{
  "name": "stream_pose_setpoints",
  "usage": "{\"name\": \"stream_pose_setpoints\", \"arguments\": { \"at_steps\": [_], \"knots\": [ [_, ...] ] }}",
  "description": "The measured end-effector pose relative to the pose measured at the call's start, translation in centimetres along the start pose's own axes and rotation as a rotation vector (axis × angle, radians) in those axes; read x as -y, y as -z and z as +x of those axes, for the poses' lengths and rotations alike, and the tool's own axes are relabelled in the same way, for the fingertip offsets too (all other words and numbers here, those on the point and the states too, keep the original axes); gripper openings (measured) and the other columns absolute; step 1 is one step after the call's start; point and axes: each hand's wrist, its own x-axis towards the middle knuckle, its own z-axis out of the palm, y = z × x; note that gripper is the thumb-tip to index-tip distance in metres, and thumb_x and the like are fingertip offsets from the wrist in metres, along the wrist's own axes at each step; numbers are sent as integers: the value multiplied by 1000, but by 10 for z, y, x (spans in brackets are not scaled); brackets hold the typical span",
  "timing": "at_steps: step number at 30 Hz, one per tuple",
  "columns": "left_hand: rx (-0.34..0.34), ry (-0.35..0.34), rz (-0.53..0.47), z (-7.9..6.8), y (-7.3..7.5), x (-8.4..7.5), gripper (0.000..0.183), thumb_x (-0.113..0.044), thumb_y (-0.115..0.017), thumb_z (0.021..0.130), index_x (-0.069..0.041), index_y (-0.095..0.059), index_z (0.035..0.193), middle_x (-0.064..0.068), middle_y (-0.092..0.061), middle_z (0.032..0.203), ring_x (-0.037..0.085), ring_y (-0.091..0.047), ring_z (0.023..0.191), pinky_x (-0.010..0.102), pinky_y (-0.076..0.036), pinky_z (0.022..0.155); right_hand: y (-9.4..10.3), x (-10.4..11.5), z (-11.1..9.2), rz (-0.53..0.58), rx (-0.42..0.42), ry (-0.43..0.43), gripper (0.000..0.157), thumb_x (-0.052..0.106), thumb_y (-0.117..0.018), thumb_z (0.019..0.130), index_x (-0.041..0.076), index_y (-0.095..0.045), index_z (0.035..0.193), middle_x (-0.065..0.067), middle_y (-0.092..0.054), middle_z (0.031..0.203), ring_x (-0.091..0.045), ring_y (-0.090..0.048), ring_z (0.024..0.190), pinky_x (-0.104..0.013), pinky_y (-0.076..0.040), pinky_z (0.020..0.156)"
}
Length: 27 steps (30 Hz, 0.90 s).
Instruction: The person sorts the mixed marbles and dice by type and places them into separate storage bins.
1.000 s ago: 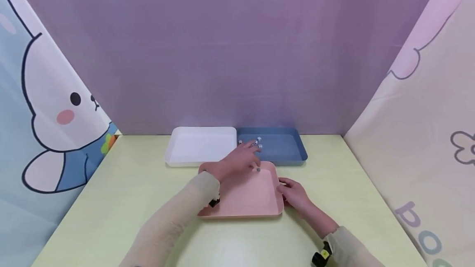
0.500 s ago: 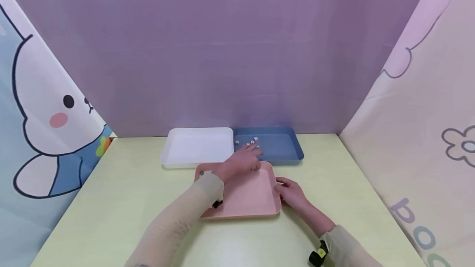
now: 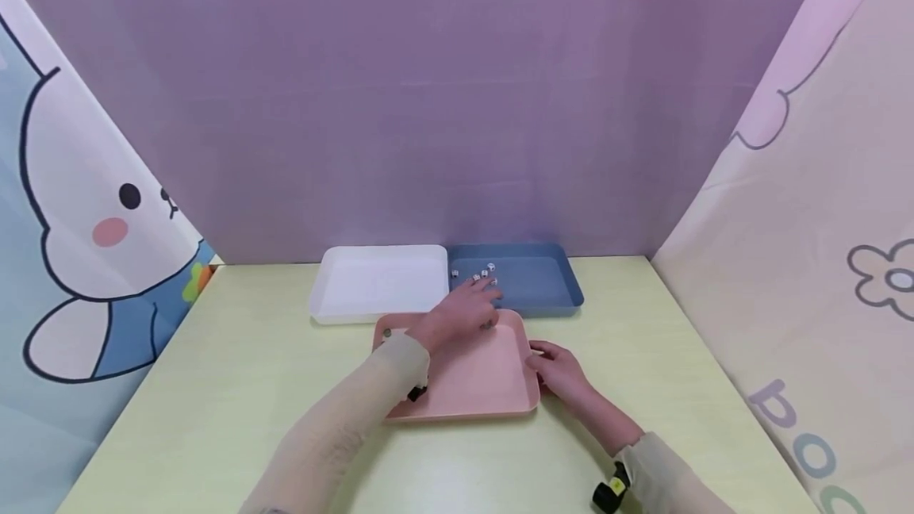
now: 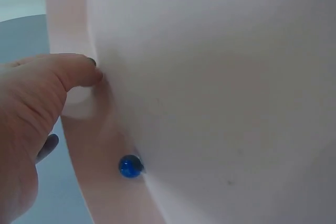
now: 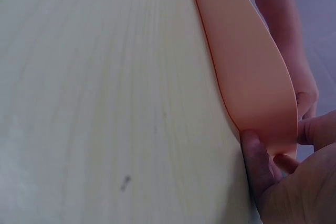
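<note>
The pink tray [image 3: 485,387] lies nearest the person. My left hand [image 3: 460,312] reaches across its far side, thumb and forefinger pinching a small dark marble [image 4: 92,61] by the inner wall, mostly hidden by the fingertips. The other fingers stretch over the near edge of the blue tray [image 3: 546,280]. A blue marble [image 4: 130,166] sits against the pink tray's wall, behind the left wrist. My right hand [image 3: 562,373] grips the pink tray's right rim, with fingertips on both sides of the wall in the right wrist view.
Several small white dice [image 3: 484,274] lie in the left part of the blue tray. A white tray [image 3: 385,284] stands to its left, edge to edge. Behind both rises a purple backdrop [image 3: 457,101], and printed cloths flank the pale table [image 3: 214,387].
The left hand's fingertips have closed over the dark marble, which showed below them earlier. A marble at the pink tray's far left corner has come into view. The right hand keeps its grip.
</note>
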Motion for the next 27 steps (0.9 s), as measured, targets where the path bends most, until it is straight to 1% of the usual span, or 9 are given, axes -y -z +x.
{"name": "stream_pose_setpoints", "arguments": {
  "at_steps": [2, 5, 10, 13, 15, 17, 20, 24, 27],
  "knots": [
    [-7, 4, -29, -4, 3, 0, 31, -5, -58, 91, -31, -72, 81, 3, -49, 140, 34, -22, 143, 52, -24, 112, 0, 0, 0, -7, 1, 2, 42, 11, -59, 92, 0, -55, 133, -16, -64, 106, -20, -63, 76, -33, -54, 59],
    [-23, 14, -70, -10, 9, 1, 27, -8, -62, 90, -31, -73, 83, 3, -48, 141, 35, -21, 143, 55, -24, 112, -1, 0, 0, -1, -7, 3, 42, 11, -59, 92, 1, -56, 133, -15, -64, 104, -21, -63, 75, -32, -53, 58],
    [-43, 44, -121, -18, 14, 5, 11, -24, -71, 89, -32, -76, 93, 3, -48, 142, 38, -20, 142, 61, -24, 109, 0, 0, 0, -4, 0, 14, 43, 11, -58, 92, 0, -55, 133, -17, -64, 106, -21, -63, 77, -32, -53, 59],
    [-89, 45, -174, -24, 15, 9, 9, -29, -71, 86, -32, -77, 94, 4, -50, 140, 36, -24, 141, 60, -23, 110, 1, -1, 0, -6, 6, 20, 43, 10, -58, 92, -1, -55, 133, -18, -64, 108, -21, -64, 76, -32, -53, 59],
    [-134, 65, -267, -29, 15, 13, 9, -29, -71, 85, -29, -77, 92, 5, -51, 138, 36, -26, 140, 57, -22, 111, 1, -1, 0, -1, 5, 15, 43, 10, -58, 92, -1, -55, 133, -18, -64, 107, -21, -64, 75, -32, -53, 59],
    [-177, 100, -390, -34, 14, 18, 8, -28, -71, 86, -28, -77, 92, 6, -51, 138, 35, -27, 140, 53, -19, 114, 2, -2, 0, -7, 3, 16, 42, 10, -58, 92, 0, -55, 133, -17, -64, 105, -21, -63, 74, -32, -53, 58],
    [-233, 167, -581, -44, 11, 26, 7, -26, -71, 87, -26, -76, 92, 8, -49, 141, 36, -23, 141, 52, -16, 115, 1, -1, 0, -14, 0, 9, 42, 11, -59, 92, 1, -56, 133, -15, -64, 103, -20, -63, 74, -32, -53, 59],
    [-289, 230, -730, -54, 3, 36, 6, -25, -73, 86, -24, -76, 91, 8, -47, 142, 32, -22, 142, 51, -16, 114, 0, 0, 0, -23, 9, 12, 43, 12, -58, 92, 1, -55, 134, -15, -64, 104, -20, -64, 76, -32, -53, 61],
    [-332, 269, -840, -59, -5, 44, 7, -21, -75, 85, -19, -77, 91, 7, -48, 141, 29, -29, 139, 51, -23, 112, 0, 0, 0, -20, 15, 11, 43, 12, -58, 92, 0, -55, 134, -14, -65, 104, -20, -64, 76, -33, -53, 61]
  ]
}}
